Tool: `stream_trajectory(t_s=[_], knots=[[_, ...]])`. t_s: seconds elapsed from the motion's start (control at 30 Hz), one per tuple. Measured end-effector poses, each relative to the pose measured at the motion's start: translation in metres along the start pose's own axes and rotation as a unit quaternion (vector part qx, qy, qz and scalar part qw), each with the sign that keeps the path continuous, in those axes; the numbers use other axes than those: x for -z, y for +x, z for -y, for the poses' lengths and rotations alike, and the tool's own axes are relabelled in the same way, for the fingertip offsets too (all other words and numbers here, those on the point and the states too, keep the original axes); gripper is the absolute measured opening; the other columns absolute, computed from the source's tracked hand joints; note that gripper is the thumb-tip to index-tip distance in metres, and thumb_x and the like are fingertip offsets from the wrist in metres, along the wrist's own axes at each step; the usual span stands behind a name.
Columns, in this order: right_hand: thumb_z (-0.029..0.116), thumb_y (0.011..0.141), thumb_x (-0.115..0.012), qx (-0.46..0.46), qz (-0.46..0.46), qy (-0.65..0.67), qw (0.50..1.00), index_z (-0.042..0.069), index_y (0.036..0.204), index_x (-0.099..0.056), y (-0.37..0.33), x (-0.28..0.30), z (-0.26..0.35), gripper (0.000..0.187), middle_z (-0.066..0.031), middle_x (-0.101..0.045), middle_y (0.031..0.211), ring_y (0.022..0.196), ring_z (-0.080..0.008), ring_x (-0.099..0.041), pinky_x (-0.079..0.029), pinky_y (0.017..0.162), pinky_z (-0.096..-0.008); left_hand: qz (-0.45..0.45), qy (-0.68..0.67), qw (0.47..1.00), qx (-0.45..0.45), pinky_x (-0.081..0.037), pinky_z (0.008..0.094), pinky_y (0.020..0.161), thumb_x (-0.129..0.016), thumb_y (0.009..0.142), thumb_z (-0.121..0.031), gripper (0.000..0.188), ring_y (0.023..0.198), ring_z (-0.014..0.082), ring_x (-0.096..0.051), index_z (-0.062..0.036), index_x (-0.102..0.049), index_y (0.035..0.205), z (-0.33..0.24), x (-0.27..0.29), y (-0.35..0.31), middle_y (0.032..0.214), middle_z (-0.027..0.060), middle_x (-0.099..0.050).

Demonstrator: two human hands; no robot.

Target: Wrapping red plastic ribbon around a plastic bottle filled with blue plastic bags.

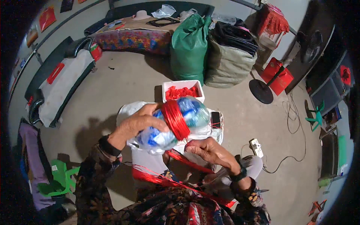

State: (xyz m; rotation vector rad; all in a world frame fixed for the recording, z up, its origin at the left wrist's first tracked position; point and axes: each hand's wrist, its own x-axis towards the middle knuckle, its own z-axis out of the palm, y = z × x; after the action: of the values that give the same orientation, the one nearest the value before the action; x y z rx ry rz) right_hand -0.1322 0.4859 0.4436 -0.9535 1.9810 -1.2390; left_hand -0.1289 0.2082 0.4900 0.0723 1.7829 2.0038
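My left hand (pixel 135 124) grips a rounded bundle (pixel 195 111) wrapped in clear plastic, with blue and white showing through. A thick band of red thread (pixel 174 119) is wound round the bundle's middle. Just below its right side, my right hand (pixel 210 150) is closed in a pinch at the thin red thread running from the band. A loose skein of red thread (pixel 159 180) stretches across my lap and around my knees. Beneath the bundle, a white cover (pixel 129 108) lies over a low surface, partly hidden.
A white box (pixel 164 90) of red material stands beyond the bundle, with a phone (pixel 215 120) to its right. A power strip (pixel 256 147) and cable lie on the floor. Farther off are a green sack (pixel 189 48), a fan (pixel 261 91) and a green chair (pixel 60 178).
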Motion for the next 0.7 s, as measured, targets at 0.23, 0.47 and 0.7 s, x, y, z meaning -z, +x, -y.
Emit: stream_trajectory(t_s=[0.23,0.47,0.7], knots=[[0.013,0.090,-0.064,0.181,-0.068,-0.159,0.968,0.003,0.093,-0.071,-0.006,0.064,0.077,0.013,-0.0149,-0.066,0.078,0.066,-0.0294,-0.063,-0.050,0.063,-0.0372,-0.012,0.371,0.924,-0.090,-0.048,0.0381,0.092,-0.080,0.057,-0.027,0.078,0.103,0.0292,-0.063,0.0008,-0.054,0.125,0.054,-0.002,0.016,0.111,0.0204,-0.065],[0.021,0.092,-0.066,0.215,-0.035,0.145,0.965,0.002,0.108,-0.068,0.031,0.030,-0.037,0.025,-0.0028,-0.070,0.105,0.098,-0.0122,-0.061,-0.049,0.088,-0.0293,0.095,0.189,0.970,-0.116,-0.041,0.0315,0.100,-0.080,0.061,-0.013,0.075,0.110,0.0169,-0.056,0.0000,-0.051,0.129,-0.004,-0.034,-0.014,0.114,0.0086,-0.063],[0.019,0.093,-0.064,0.111,0.041,-0.150,0.982,0.001,0.102,-0.068,0.002,0.023,0.051,0.021,-0.0093,-0.071,0.091,0.081,-0.0187,-0.067,-0.052,0.076,-0.0319,-0.088,0.286,0.953,-0.039,-0.047,0.0339,0.095,-0.079,0.062,-0.015,0.074,0.103,0.0187,-0.061,-0.0031,-0.053,0.130,0.040,0.036,0.017,0.110,0.0089,-0.066]])
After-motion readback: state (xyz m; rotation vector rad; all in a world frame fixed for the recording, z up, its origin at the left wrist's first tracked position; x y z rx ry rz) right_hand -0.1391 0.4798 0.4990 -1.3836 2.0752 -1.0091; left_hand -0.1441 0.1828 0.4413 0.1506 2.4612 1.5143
